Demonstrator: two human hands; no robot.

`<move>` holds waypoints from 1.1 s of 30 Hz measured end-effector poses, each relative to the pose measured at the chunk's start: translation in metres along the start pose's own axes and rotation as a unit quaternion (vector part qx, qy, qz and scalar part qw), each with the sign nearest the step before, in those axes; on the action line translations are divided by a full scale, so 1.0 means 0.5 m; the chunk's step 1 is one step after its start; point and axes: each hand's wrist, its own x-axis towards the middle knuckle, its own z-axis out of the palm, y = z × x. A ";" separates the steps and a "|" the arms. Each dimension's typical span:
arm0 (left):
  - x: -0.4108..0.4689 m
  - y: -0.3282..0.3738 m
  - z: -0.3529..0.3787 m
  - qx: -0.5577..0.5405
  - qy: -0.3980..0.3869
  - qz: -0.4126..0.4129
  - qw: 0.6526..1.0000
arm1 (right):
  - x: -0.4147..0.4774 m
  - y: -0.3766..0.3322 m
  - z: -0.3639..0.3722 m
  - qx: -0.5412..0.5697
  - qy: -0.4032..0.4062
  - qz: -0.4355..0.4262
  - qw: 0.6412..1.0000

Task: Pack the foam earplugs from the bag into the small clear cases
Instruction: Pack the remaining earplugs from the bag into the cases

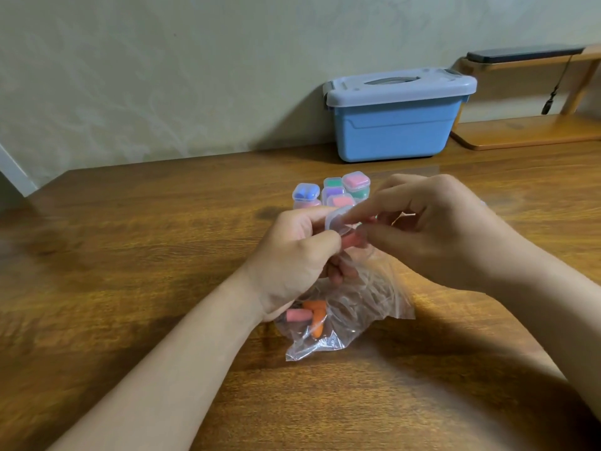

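My left hand [299, 255] grips a small clear case [338, 221] with its lid up, a pink earplug [353, 239] showing inside it. My right hand [432, 229] pinches at that case from the right, index finger on the lid and thumb on the pink earplug. Below both hands lies the clear plastic bag [367, 294], holding a few orange and pink earplugs [313, 315]. Behind my hands stand several filled clear cases [335, 192] with blue, green, purple and pink earplugs.
A blue storage box with a grey lid [396, 115] stands against the wall at the back. A wooden stand [533, 131] with a dark phone on top sits at the back right. The brown wooden table [146, 255] spreads to the left.
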 end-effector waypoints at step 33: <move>0.001 0.019 -0.003 -0.148 0.014 -0.056 0.987 | -0.001 0.006 0.003 0.000 0.012 0.025 1.000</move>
